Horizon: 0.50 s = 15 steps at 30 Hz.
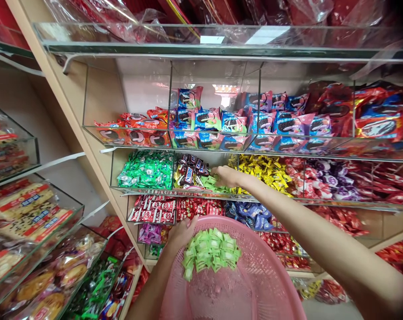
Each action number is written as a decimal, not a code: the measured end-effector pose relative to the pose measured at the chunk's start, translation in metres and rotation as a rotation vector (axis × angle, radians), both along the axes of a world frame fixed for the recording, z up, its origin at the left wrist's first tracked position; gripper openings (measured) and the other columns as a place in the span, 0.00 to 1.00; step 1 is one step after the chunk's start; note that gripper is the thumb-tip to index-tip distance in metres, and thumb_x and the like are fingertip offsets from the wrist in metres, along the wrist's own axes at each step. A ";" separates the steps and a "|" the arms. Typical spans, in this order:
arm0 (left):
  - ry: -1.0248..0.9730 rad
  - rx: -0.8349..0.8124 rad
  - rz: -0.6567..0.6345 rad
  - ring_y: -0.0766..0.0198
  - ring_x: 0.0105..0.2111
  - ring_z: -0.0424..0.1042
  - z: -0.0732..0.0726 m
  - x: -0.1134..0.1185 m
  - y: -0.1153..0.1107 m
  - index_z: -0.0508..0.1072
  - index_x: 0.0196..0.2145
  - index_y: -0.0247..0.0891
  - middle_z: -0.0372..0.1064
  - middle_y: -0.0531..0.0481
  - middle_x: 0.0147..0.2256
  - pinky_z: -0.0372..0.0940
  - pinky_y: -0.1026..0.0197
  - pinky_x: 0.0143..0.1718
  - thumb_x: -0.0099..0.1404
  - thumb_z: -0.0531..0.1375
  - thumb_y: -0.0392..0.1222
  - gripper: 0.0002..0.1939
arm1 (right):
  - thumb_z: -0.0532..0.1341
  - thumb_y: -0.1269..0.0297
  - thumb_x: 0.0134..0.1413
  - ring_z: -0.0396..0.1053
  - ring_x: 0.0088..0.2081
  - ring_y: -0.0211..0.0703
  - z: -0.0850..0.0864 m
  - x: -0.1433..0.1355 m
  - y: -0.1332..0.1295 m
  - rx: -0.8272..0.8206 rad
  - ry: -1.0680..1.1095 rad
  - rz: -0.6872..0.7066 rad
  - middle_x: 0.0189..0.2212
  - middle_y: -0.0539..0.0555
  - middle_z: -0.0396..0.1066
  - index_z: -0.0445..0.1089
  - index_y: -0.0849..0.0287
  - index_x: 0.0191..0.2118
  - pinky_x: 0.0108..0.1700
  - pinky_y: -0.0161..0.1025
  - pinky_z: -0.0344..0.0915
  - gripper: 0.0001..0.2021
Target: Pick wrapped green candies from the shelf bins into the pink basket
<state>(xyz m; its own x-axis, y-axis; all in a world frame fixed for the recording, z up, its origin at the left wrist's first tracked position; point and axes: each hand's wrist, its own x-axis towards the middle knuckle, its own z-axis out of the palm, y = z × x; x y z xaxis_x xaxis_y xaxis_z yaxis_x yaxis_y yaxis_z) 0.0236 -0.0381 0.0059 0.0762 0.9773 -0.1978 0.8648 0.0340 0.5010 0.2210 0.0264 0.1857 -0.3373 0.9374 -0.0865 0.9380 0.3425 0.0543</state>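
My left hand (183, 233) is closed on the rim of a pink perforated plastic basket (271, 262), at its far left side. A pile of candies in light green wrappers (213, 251) lies in the basket toward the far side. My right hand (227, 176) reaches into a clear shelf compartment and touches loose light green candies (214, 183) there. Its fingers point down among the wrappers and are partly hidden, so their grip is unclear. Beside it on the left, in the same compartment, are brown Snickers bars (189, 173).
Dark green candies (146, 171) fill the compartment on the left, yellow-wrapped candies (261, 171) the one on the right. Packaged cookies (208, 118) stand on the shelf above. Blue-wrapped sweets (249, 213) lie below. A wooden upright (74, 120) separates the left-hand shelves, which hold bagged pastries (37, 206).
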 end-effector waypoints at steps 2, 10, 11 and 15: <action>0.002 0.006 -0.007 0.49 0.44 0.71 -0.002 0.000 0.001 0.73 0.41 0.44 0.73 0.45 0.45 0.62 0.54 0.43 0.60 0.36 0.70 0.37 | 0.63 0.65 0.49 0.69 0.46 0.47 -0.003 0.000 0.000 0.006 -0.005 0.005 0.42 0.60 0.73 0.64 0.61 0.55 0.41 0.33 0.62 0.25; -0.022 0.008 -0.013 0.50 0.45 0.71 -0.005 -0.004 0.002 0.73 0.43 0.44 0.73 0.45 0.46 0.62 0.55 0.43 0.60 0.37 0.70 0.37 | 0.64 0.68 0.47 0.69 0.45 0.46 -0.006 0.000 -0.002 0.018 0.018 -0.009 0.41 0.60 0.73 0.65 0.64 0.54 0.41 0.31 0.61 0.25; -0.023 0.005 -0.010 0.50 0.45 0.71 -0.005 -0.004 0.002 0.73 0.44 0.44 0.73 0.45 0.46 0.62 0.55 0.43 0.60 0.37 0.70 0.37 | 0.64 0.69 0.47 0.69 0.45 0.46 -0.006 0.001 -0.002 0.015 0.019 -0.006 0.40 0.60 0.74 0.65 0.65 0.54 0.41 0.30 0.61 0.25; -0.021 -0.008 0.000 0.50 0.45 0.71 -0.003 -0.004 0.001 0.73 0.44 0.45 0.73 0.46 0.46 0.62 0.55 0.43 0.60 0.37 0.70 0.37 | 0.64 0.71 0.46 0.69 0.43 0.46 -0.006 0.003 -0.004 0.021 0.025 0.019 0.39 0.60 0.74 0.66 0.65 0.53 0.38 0.30 0.61 0.25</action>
